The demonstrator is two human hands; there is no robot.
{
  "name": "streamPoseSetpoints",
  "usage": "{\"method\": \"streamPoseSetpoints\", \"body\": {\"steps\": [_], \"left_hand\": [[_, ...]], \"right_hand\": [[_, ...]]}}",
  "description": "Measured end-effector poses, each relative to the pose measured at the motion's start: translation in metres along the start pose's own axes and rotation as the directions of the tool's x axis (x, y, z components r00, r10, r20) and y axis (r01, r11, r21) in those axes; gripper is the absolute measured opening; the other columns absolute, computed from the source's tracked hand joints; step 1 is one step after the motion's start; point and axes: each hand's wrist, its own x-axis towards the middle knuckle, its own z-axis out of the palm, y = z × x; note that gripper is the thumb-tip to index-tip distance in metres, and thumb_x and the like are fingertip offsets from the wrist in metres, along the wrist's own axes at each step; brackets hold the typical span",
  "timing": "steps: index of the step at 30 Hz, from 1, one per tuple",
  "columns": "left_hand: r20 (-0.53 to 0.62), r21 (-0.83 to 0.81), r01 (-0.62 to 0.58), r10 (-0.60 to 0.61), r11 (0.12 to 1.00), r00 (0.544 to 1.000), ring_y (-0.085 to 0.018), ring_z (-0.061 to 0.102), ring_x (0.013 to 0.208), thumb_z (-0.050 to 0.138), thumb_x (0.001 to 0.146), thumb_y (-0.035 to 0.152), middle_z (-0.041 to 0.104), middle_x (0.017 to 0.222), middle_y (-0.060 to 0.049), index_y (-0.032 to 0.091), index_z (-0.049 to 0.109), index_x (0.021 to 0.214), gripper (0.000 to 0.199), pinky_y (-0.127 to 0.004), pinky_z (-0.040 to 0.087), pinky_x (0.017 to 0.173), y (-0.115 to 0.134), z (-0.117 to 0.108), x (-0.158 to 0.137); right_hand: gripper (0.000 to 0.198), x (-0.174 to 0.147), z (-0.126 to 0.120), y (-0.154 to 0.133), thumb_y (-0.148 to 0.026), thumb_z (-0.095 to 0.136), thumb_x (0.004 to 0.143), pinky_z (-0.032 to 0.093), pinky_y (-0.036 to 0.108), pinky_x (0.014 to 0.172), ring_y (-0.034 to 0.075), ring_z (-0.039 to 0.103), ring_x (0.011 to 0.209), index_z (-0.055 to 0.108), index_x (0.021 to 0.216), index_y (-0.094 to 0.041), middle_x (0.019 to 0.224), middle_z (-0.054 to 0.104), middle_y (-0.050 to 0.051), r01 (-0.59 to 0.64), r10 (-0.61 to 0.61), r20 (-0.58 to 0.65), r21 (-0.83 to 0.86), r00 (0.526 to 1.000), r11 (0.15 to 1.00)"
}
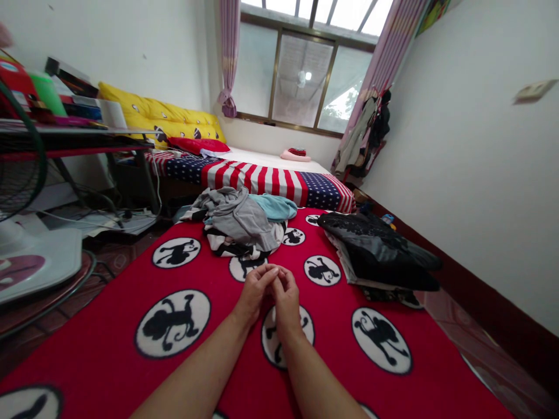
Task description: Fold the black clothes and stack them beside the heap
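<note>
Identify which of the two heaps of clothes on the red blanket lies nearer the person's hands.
The loose grey, teal and striped heap, straight ahead of the joined hands; the dark folded stack sits farther off to the right.

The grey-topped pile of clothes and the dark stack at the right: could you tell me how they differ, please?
The grey-topped pile is loose and crumpled, in grey, light blue and stripes; the dark stack lies flat and layered, mostly black. The pile sits ahead of the touching hands, left hand and right hand; the stack lies further right. Both rest on the red blanket.

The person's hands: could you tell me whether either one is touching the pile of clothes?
No, the left hand and right hand meet each other, short of the pile of clothes.
</note>
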Motion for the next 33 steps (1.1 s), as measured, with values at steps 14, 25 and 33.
{"method": "streamPoseSetpoints", "body": {"steps": [14, 25, 33], "left_hand": [[0.091, -0.032, 0.029, -0.026, 0.999, 0.996, -0.009, 0.056, 0.062, 0.077, 0.069, 0.036, 0.061, 0.070, 0.001, 0.014, 0.059, 0.073, 0.028, -0.018, 0.043, 0.060, -0.006, -0.004, 0.004], [0.106, 0.022, 0.006, -0.008, 1.000, 0.994, -0.009, 0.054, 0.060, 0.073, 0.071, 0.038, 0.057, 0.066, 0.002, 0.016, 0.054, 0.071, 0.030, -0.020, 0.042, 0.059, -0.011, -0.006, 0.005], [0.055, 0.202, -0.112, 0.103, 0.973, 0.993, -0.008, 0.044, 0.051, 0.059, 0.080, 0.056, 0.045, 0.058, 0.005, 0.019, 0.045, 0.066, 0.042, -0.021, 0.037, 0.052, -0.014, -0.004, 0.005]], "right_hand": [[0.031, 0.002, 0.001, 0.000, -0.036, 0.063, 0.073, 0.049, 0.032, 0.086, 0.020, 0.063, 0.094, 0.061, 0.098, -0.018, 0.098, 0.068, 0.005, -0.019, 0.019, -0.041, 0.017, 0.999, 1.000], [0.028, 0.002, 0.000, 0.002, -0.034, 0.065, 0.074, 0.049, 0.031, 0.086, 0.020, 0.064, 0.093, 0.060, 0.097, -0.019, 0.096, 0.068, 0.004, -0.020, 0.020, -0.031, -0.006, 0.999, 1.000], [0.030, 0.003, 0.000, 0.009, -0.036, 0.064, 0.078, 0.048, 0.032, 0.088, 0.020, 0.064, 0.093, 0.060, 0.101, -0.018, 0.099, 0.069, 0.006, 0.018, -0.018, 0.005, -0.034, 1.000, 0.999]]}}
